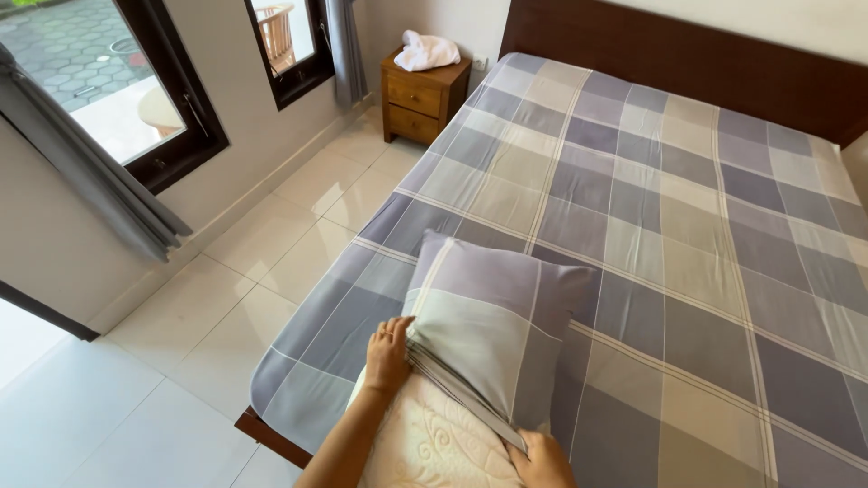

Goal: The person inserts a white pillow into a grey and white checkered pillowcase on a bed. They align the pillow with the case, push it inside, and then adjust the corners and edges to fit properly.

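A pillow lies at the near edge of the bed [687, 226], half inside a checked grey-and-beige pillowcase [493, 316]. Its bare cream quilted end [434, 434] sticks out toward me. My left hand [387, 354] grips the bunched open edge of the pillowcase on the left side. At the bottom of the view, my right hand [542, 461] holds the same gathered edge on the right. The bed is covered with a matching checked sheet.
A dark wooden headboard [687, 54] runs along the far wall. A wooden nightstand [420, 95] with a white crumpled cloth [425, 50] stands at the bed's far left corner. White tiled floor [217, 316], windows and grey curtains [81, 172] are on the left.
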